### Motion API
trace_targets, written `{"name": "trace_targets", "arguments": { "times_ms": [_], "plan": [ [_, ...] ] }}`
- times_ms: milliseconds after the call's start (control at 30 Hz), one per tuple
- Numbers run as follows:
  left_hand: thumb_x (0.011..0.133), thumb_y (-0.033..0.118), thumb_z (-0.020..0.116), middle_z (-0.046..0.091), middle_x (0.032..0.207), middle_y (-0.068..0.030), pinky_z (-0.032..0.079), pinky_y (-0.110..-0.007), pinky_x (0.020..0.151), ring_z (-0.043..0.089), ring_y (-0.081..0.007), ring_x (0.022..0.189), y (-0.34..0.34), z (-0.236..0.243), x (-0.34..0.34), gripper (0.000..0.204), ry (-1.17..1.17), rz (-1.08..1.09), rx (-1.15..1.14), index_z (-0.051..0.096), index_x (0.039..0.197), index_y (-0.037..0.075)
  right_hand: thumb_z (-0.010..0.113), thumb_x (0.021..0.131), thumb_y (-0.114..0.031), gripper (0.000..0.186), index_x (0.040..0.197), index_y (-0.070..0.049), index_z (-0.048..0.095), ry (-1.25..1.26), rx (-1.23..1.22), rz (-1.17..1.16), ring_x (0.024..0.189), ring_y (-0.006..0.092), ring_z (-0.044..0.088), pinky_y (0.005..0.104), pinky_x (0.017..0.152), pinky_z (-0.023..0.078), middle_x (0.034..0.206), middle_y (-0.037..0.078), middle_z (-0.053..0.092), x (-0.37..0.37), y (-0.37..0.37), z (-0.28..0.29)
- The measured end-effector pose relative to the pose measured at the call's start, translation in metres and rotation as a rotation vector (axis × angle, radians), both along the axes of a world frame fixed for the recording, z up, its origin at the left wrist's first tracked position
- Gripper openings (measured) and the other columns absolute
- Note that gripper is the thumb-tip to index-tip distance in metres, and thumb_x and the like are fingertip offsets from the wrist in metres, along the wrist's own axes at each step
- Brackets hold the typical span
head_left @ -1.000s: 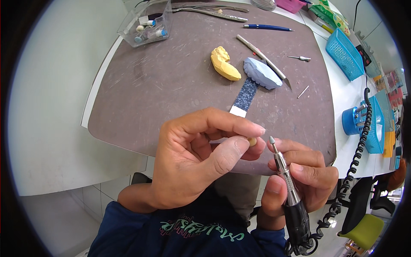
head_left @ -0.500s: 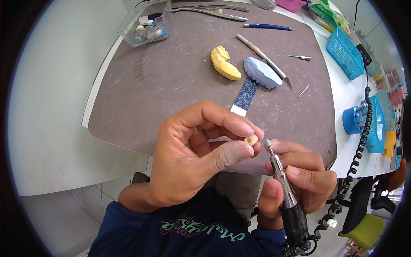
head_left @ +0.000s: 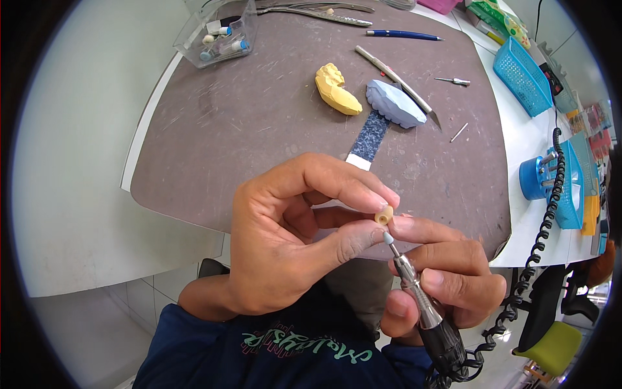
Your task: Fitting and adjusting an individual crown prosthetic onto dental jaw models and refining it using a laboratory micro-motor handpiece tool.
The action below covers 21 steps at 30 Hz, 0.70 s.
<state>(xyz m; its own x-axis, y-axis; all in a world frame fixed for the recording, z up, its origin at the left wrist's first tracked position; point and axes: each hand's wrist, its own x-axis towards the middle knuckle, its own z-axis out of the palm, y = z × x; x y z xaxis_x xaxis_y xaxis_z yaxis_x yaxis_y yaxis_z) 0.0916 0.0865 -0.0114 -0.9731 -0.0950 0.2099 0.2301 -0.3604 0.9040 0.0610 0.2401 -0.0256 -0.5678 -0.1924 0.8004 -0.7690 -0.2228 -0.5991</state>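
Between the thumb and fingertips of my left hand (head_left: 298, 227) is a small cream-coloured dental crown (head_left: 384, 216), its hollow side facing me. My right hand (head_left: 453, 266) grips a dental handpiece (head_left: 418, 292) with a metal front and a black rear. A pale pointed grinding bur (head_left: 388, 238) at its tip sits just below the crown, by my left thumb. My right index fingertip reaches up close beside the crown. Past my hands, a yellow dental cast (head_left: 337, 91) and a blue-grey dental cast (head_left: 395, 105) lie on the brown mat (head_left: 246, 129).
A craft knife (head_left: 402, 83), a blue pen (head_left: 405, 35), a loose bur (head_left: 459, 132) and pliers (head_left: 317, 13) lie around the casts. A clear box (head_left: 220, 39) stands at the far left. Blue baskets (head_left: 523, 78) line the right edge, where a coiled cord (head_left: 541, 227) hangs.
My right hand has moved left with the handpiece, bringing the bur close under the crown. My left fingers have turned the crown slightly, so its hollow faces lower.
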Motion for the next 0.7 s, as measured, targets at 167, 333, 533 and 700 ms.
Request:
{"name": "trace_targets", "arguments": {
  "times_ms": [167, 333, 533, 700],
  "plan": [
    [0.076, -0.008, 0.068, 0.062, 0.099, -0.0195, 0.054, -0.032, 0.081, 0.065, -0.0203, 0.087, 0.0, 0.0008, 0.0033, 0.024, 0.027, -0.006, -0.01, 0.056, 0.095, 0.0, 0.08, 0.069, -0.002, 0.037, 0.093, 0.002, 0.052, -0.013, -0.056, 0.003, 0.08, 0.0401, 0.068, 0.0434, 0.071, 0.059, 0.072, 0.018, 0.062, 0.0014, -0.0029, -0.0022],
    [0.075, -0.009, 0.067, 0.062, 0.096, -0.019, 0.056, -0.033, 0.078, 0.065, -0.0206, 0.084, 0.0008, 0.0015, 0.0048, 0.024, 0.0, 0.006, 0.032, 0.057, 0.094, 0.0, 0.08, 0.068, -0.001, 0.038, 0.094, 0.002, 0.053, -0.061, -0.077, 0.006, 0.081, 0.0411, 0.068, 0.0435, 0.071, 0.059, 0.075, 0.018, 0.062, 0.0033, -0.0005, -0.0038],
    [0.073, -0.011, 0.068, 0.062, 0.093, -0.0186, 0.057, -0.033, 0.073, 0.065, -0.0206, 0.081, -0.0005, 0.0005, 0.0024, 0.024, 0.01, 0.001, 0.072, 0.057, 0.092, 0.0, 0.08, 0.067, 0.001, 0.04, 0.095, 0.003, 0.052, -0.073, -0.082, 0.011, 0.082, 0.0414, 0.067, 0.0439, 0.072, 0.059, 0.076, 0.018, 0.061, 0.0027, 0.0003, -0.0061],
    [0.073, -0.011, 0.068, 0.062, 0.093, -0.0187, 0.057, -0.032, 0.072, 0.065, -0.0202, 0.079, -0.0011, 0.0011, 0.0028, 0.02, -0.009, 0.008, 0.055, 0.059, 0.088, -0.001, 0.08, 0.067, 0.002, 0.04, 0.096, 0.003, 0.052, -0.113, -0.055, 0.025, 0.084, 0.0419, 0.067, 0.0438, 0.073, 0.058, 0.078, 0.018, 0.062, 0.0052, 0.0025, -0.0038]
  ]
}}
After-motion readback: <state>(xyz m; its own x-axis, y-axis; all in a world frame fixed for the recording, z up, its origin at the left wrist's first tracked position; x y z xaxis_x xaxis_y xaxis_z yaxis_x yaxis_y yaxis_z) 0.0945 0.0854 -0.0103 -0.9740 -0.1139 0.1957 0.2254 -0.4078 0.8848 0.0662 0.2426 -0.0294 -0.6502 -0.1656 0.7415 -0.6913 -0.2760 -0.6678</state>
